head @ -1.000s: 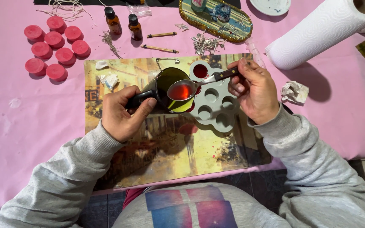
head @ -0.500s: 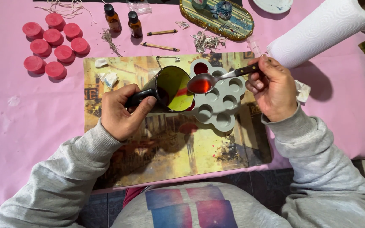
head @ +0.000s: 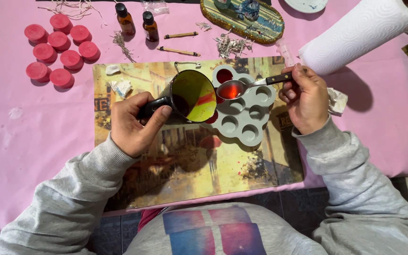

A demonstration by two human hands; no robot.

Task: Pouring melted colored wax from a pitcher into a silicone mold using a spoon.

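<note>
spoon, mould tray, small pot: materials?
Spoon: shiny metal bowl, dark handle, likely wood or plastic. Mould tray: matte grey, soft-edged round wells, looks like silicone. Small pot: thin metal rim, black handle gripped by the left hand.

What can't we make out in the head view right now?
- Small pot: tilted toward the camera, so its lower wall and pouring lip are hidden; whether liquid is leaving it is unclear.
- Grey mould: the pot covers its left cavities, fill unknown.
- Spoon handle end: hidden inside the right hand.
- Pot handle: wrapped by the left hand.
- Paper towel roll: cut off by the top-right edge.
- Bottles: labels too small.
</note>
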